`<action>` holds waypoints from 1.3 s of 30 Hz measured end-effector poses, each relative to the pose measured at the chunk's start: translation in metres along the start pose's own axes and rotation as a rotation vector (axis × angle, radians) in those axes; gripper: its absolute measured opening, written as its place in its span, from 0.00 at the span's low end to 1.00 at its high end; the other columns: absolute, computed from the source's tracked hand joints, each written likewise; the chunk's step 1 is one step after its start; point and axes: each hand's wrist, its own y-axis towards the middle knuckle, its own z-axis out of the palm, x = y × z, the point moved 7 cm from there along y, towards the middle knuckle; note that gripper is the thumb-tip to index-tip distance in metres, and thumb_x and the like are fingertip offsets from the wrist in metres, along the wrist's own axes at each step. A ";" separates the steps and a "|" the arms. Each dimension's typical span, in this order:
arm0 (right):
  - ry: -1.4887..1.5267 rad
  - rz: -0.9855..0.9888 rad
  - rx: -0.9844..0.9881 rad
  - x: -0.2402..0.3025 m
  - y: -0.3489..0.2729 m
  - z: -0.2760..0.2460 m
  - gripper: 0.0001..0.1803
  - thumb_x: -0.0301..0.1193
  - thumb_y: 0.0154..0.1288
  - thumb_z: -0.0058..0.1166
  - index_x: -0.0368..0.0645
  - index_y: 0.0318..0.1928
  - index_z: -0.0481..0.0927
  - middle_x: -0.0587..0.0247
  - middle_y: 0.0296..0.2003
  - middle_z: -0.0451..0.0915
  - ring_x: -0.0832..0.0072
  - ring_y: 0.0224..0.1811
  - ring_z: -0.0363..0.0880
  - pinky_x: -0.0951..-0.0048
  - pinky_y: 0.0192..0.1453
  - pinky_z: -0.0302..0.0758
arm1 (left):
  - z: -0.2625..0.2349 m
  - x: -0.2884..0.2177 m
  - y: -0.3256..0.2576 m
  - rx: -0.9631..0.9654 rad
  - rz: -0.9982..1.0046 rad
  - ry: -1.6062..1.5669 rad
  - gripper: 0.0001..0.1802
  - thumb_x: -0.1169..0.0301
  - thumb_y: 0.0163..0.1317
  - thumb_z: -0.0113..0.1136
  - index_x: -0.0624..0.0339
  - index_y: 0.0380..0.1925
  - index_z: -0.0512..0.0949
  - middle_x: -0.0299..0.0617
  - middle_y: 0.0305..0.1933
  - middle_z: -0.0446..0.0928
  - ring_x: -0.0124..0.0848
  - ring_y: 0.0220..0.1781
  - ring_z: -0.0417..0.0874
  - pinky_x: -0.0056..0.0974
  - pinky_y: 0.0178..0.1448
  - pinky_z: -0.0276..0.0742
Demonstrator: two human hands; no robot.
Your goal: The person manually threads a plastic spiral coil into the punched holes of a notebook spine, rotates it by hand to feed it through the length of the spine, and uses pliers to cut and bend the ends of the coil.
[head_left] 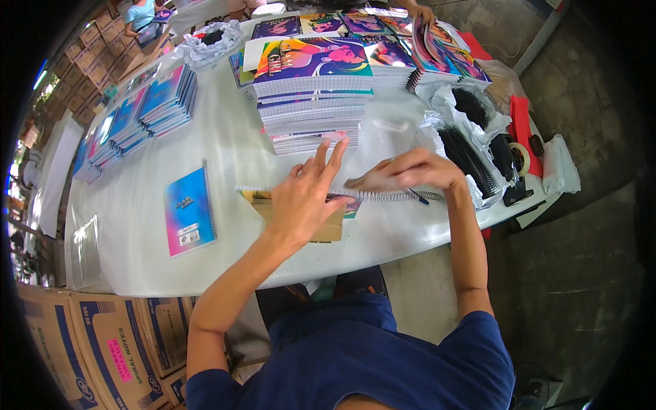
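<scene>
In front of me a notebook (350,208) lies partly under my left hand, its spine edge toward the far side. A piece of brown cardboard (328,232) shows below it. My left hand (304,198) rests over the notebook and cardboard with its fingers spread and its thumb along the spine edge. A dark spiral wire coil (396,197) runs along that edge and sticks out to the right. My right hand (410,171), smeared by motion, is just above the coil; whether its fingers grip anything is unclear. A dark pen-like tool (417,196) lies by the coil.
A tall stack of colourful notebooks (311,102) stands beyond my hands. Blue notebooks (160,96) are piled at the left, and one blue-pink notebook (191,212) lies alone. Wrapped black coils (468,160) and a tape roll (521,157) sit at right. Another person's hand (420,12) touches notebooks.
</scene>
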 end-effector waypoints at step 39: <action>0.192 0.013 -0.067 -0.020 0.060 0.029 0.26 0.42 0.60 0.64 0.31 0.48 0.83 0.51 0.50 0.82 0.67 0.51 0.77 0.66 0.60 0.69 | -0.027 0.033 -0.013 -0.052 -0.080 0.067 0.57 0.50 0.37 0.74 0.35 0.72 0.58 0.35 0.59 0.79 0.43 0.51 0.84 0.49 0.60 0.78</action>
